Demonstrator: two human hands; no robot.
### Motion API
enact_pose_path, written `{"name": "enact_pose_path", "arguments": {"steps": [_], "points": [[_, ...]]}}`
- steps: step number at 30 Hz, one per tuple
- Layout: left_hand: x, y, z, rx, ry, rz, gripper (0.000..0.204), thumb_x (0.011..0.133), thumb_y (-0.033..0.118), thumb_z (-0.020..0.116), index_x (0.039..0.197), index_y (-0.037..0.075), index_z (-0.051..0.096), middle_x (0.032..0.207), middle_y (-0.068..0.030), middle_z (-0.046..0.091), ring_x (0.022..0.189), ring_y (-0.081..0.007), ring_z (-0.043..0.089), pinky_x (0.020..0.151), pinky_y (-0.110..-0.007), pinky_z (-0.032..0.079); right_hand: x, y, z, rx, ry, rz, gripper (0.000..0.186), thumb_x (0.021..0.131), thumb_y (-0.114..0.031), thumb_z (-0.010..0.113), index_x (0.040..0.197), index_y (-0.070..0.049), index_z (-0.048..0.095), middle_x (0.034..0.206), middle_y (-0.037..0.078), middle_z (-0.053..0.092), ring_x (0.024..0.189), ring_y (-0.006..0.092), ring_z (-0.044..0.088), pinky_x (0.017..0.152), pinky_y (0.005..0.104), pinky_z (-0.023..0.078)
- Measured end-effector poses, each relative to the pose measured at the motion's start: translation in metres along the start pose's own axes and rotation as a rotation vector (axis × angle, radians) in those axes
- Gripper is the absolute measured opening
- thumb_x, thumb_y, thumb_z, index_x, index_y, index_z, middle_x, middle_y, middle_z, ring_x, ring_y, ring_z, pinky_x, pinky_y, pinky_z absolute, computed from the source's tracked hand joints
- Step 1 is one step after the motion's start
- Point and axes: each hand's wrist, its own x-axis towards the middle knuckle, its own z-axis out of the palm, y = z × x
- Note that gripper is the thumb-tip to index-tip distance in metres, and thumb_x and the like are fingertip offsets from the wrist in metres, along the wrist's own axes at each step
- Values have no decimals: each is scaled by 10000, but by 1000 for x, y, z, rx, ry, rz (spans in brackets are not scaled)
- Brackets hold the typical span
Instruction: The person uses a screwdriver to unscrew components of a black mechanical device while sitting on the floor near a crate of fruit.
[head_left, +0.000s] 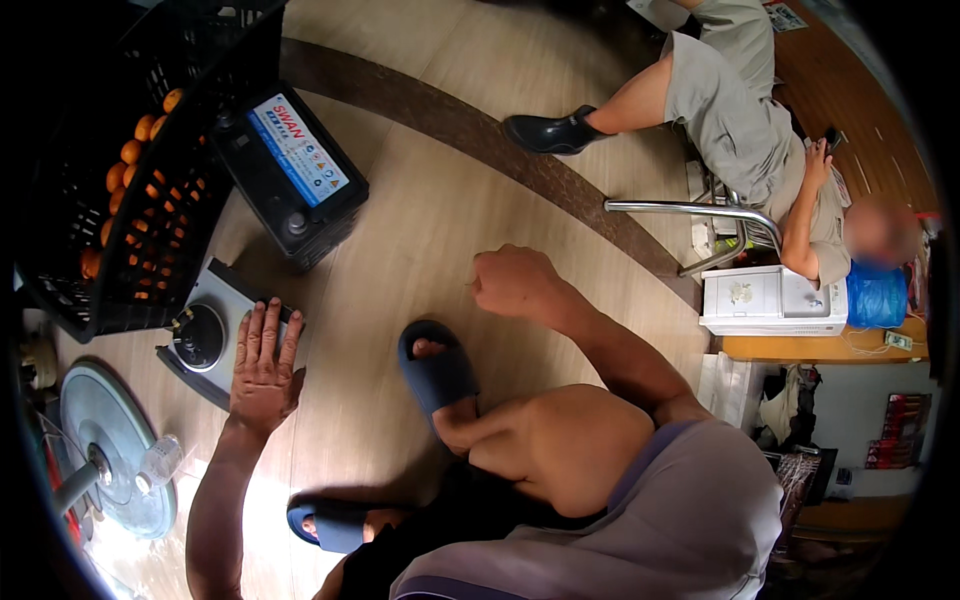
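Observation:
My left hand lies flat, fingers stretched out, on the edge of a flat silver-grey panel resting on the floor. A round black part is set into that panel, beyond my fingertips. Above the floor in the middle, my right hand is closed with its fingers curled in. A thin sliver shows at its fingertips, too small to name. Farther off stands a black car battery with a blue and white label, apart from both hands.
A black plastic crate holding several oranges stands at the left. Below it are a round grey pedestal base and a clear plastic bottle. At the upper right a person sits near a white water dispenser.

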Motion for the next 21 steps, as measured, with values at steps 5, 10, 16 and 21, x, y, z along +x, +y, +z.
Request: {"name": "enact_pose_path", "arguments": {"steps": [5, 10, 16, 21], "points": [[-5, -3, 0, -35, 8, 20, 829, 866, 228, 649, 1599, 73, 293, 1651, -252, 232, 1538, -425, 211, 1274, -522, 147, -5, -32, 4, -4, 5, 27, 280, 855, -253, 602, 944, -41, 763, 1014, 194, 744, 973, 370, 719, 830, 457, 586], [-9, -4, 5, -13, 32, 25, 827, 872, 229, 644, 1603, 78, 287, 1651, -247, 236, 1543, -417, 205, 1276, -518, 142, -9, -68, 16, 16, -70, -95, 282, 861, -278, 619, 945, -52, 766, 1014, 175, 749, 990, 355, 719, 835, 455, 587], [-12, -5, 6, -8, 32, 26, 815, 881, 219, 642, 1605, 84, 292, 1651, -239, 245, 1536, -415, 223, 1274, -517, 143, -15, -77, 38, 42, -97, -199, 267, 888, -273, 623, 937, -38, 740, 999, 174, 745, 984, 361, 709, 823, 469, 575], [-10, -4, 6, -40, 74, 38, 804, 870, 197, 657, 1594, 92, 323, 1648, -233, 253, 1530, -420, 232, 1270, -519, 162, -18, -72, 60, 37, -66, -174, 285, 923, -303, 626, 970, -43, 732, 996, 181, 739, 978, 374, 701, 845, 482, 561]]}}
